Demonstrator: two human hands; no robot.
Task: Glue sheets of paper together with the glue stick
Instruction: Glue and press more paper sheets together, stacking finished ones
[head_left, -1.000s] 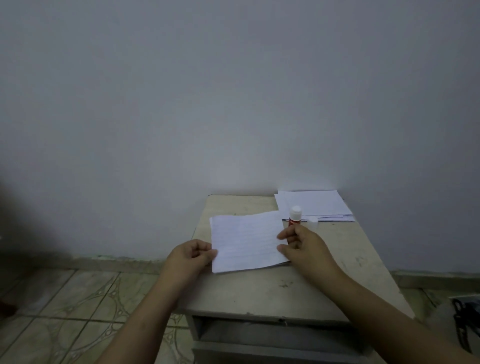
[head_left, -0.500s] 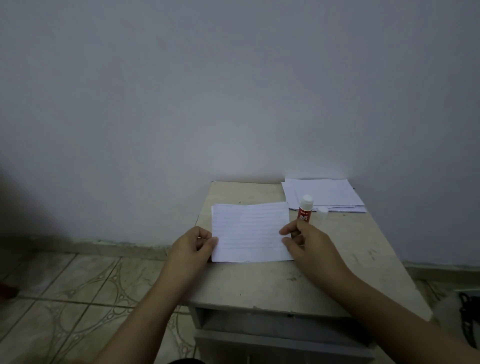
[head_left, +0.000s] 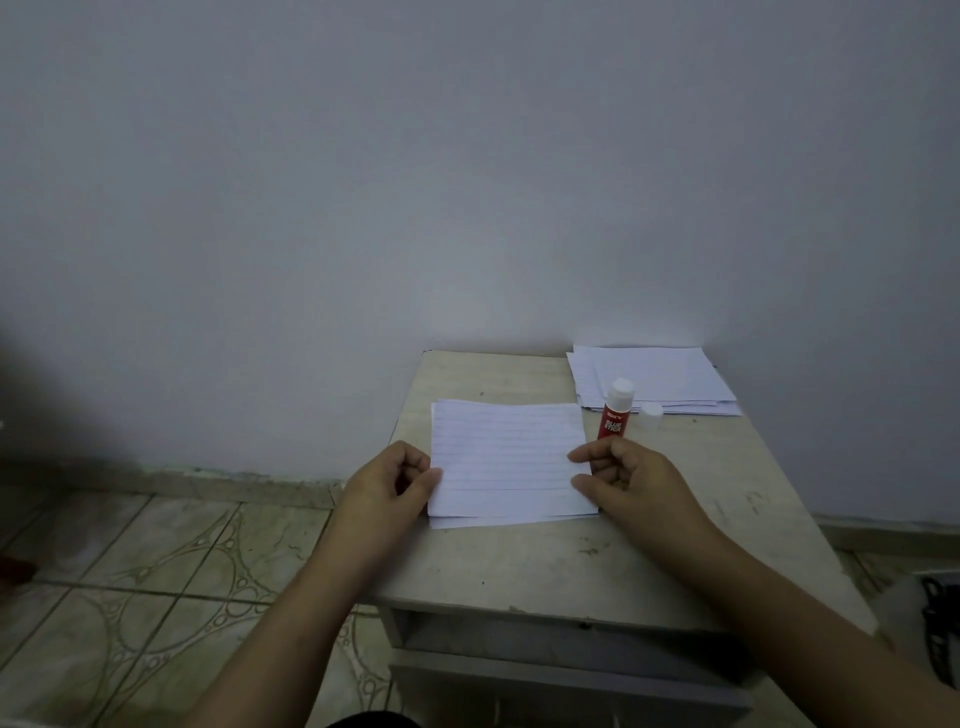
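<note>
Left hand (head_left: 387, 486) pinches the lined sheets (head_left: 509, 460) at their left edge; right hand (head_left: 631, 480) grips the glue stick (head_left: 615, 415), labelled "GLUE STICK", pinching their right edge. Since earlier, the sheets lie flatter, lower-centre on the table (head_left: 545, 566).

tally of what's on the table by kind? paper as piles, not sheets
Paper piles: 2, the lined sheets held by the left hand and right hand, and the stack at the back right
Glue stick: 1, upright
Loose white cap: 1
Total: 4
</note>
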